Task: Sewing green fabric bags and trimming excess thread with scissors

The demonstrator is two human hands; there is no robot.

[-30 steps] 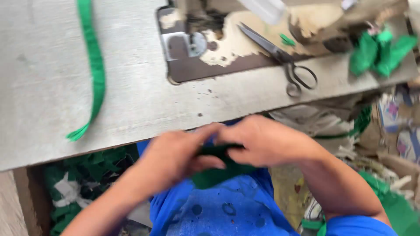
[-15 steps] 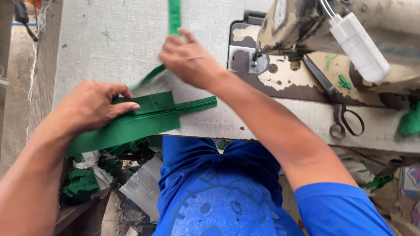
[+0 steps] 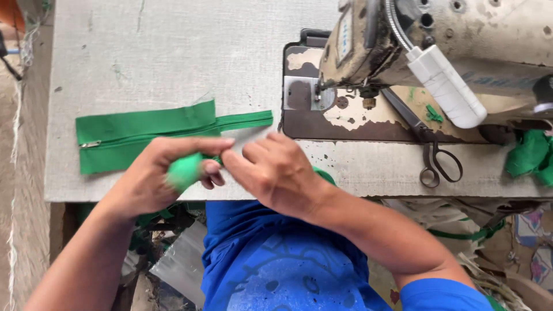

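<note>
Now the grey work table (image 3: 173, 52) fills the upper left of the frame, with the worn sewing machine (image 3: 438, 52) at the upper right and black scissors (image 3: 435, 155) lying on the machine bed below it. Half a second ago the green zipper panel (image 3: 144, 135) was being carried in at a slant under the left hand; it now lies flat on the table at centre left, let go, so laying it down looks done. Its long axis runs left to right, the loose zipper tape pointing right toward the needle. Both hands have drawn back to the near table edge: the left hand (image 3: 173, 175) is curled around a small green piece (image 3: 184, 171), and the right hand (image 3: 276, 175) pinches at it, fingers closed.
</note>
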